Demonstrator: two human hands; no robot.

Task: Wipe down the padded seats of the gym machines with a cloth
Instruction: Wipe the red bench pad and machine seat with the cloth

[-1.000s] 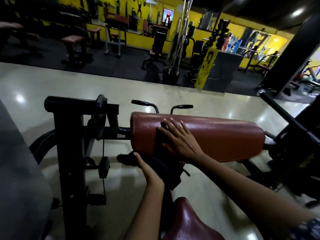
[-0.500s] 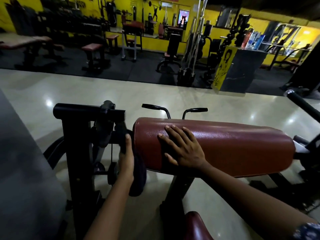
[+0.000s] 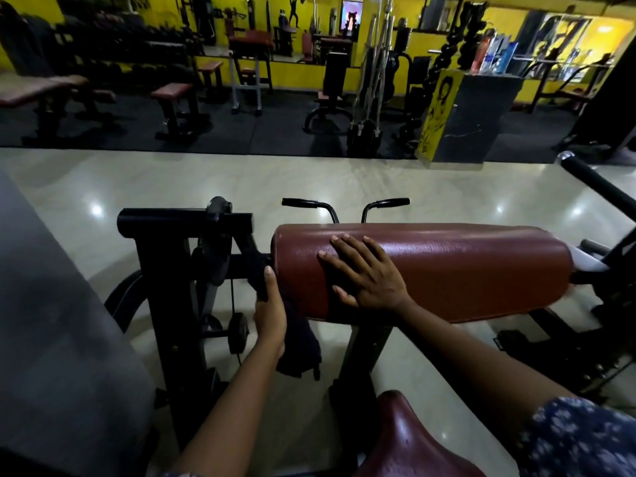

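Note:
A long dark-red padded rest [image 3: 447, 270] lies across the black machine frame [image 3: 161, 280] in front of me. My right hand [image 3: 364, 273] lies flat with spread fingers on the pad's left part. My left hand [image 3: 270, 315] presses a dark cloth [image 3: 299, 342] against the pad's left end face, fingers straight and pointing up. The cloth hangs down below that hand. A second dark-red seat [image 3: 409, 438] shows at the bottom edge, below my right forearm.
Two black handles [image 3: 344, 204] rise behind the pad. A black bar [image 3: 599, 187] slants in at the right. A grey surface [image 3: 44, 321] fills the left side. Across the pale shiny floor [image 3: 241, 180] stand benches, racks and a yellow-and-grey counter [image 3: 464, 115].
My left hand with the cloth rose from under the pad to its left end and then slid a little along that end. My right hand stayed flat on the pad.

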